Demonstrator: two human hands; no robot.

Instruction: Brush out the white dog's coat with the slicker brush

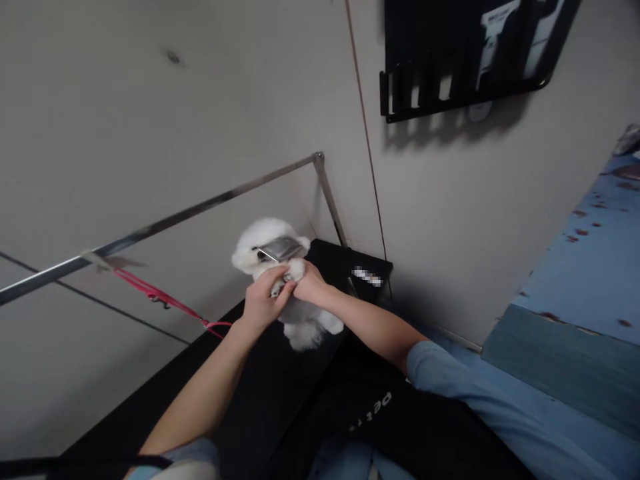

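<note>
A fluffy white dog point(303, 333) is on the black grooming table, its head point(260, 235) tilted. My left hand point(265, 297) is closed at its muzzle, with thumb and fingers pinching the white fur there. My right hand point(311, 285) reaches in from the other side and touches the muzzle, its fingers mostly hidden behind fur. A grey, metallic comb-like tool point(284, 249) with a bright thin edge lies across the dog's face, just above both hands. Which hand holds it, if either, I cannot make out.
A metal grooming arm point(180, 219) spans the left side, with a red leash point(155, 291) hanging toward the black table point(210, 373). On the wall, a black rack point(460, 100) holds tools. A blue stained surface point(595, 247) stands to the right.
</note>
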